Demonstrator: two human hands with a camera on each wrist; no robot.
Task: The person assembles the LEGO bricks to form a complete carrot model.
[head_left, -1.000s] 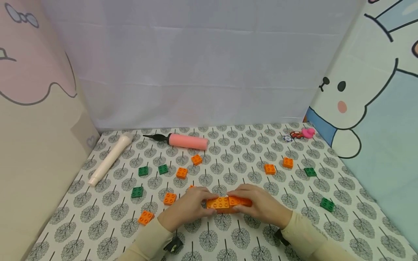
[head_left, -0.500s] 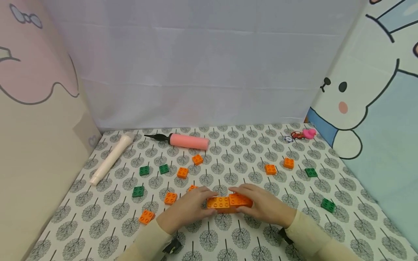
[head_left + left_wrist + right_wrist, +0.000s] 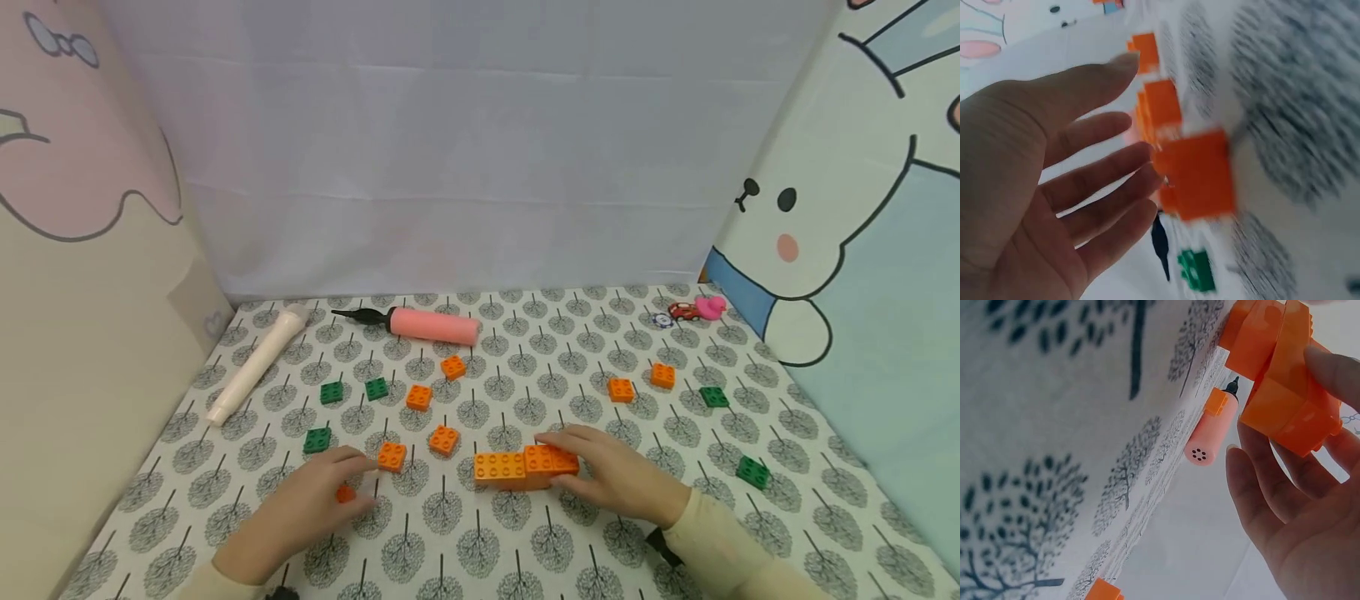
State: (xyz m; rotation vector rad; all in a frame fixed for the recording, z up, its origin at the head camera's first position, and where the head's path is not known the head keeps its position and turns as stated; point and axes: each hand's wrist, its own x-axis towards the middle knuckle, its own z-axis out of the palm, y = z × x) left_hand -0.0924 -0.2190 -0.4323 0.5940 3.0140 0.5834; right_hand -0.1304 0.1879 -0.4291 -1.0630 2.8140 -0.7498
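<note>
My right hand (image 3: 618, 477) grips the right end of a joined row of orange toy building bricks (image 3: 501, 471) at the middle of the table. In the right wrist view, thumb and fingers lie around the stacked orange bricks (image 3: 1288, 394). My left hand (image 3: 311, 500) hovers at the left with its fingers spread. Beneath it a loose orange brick (image 3: 345, 493) is partly hidden. The left wrist view has an orange brick (image 3: 1200, 175) just beyond the fingertips; whether they touch cannot be told.
Loose orange bricks (image 3: 444, 440) and green bricks (image 3: 317, 440) lie scattered on the tree-patterned cloth. Farther back are a pink pump (image 3: 433, 326), a long cream-coloured tube (image 3: 255, 367), a red toy car (image 3: 683, 311) and a pink duck (image 3: 710, 307). Fabric walls surround three sides.
My left hand has let go of the joined orange bricks and moved left to a loose brick. The right hand stays on the row's right end.
</note>
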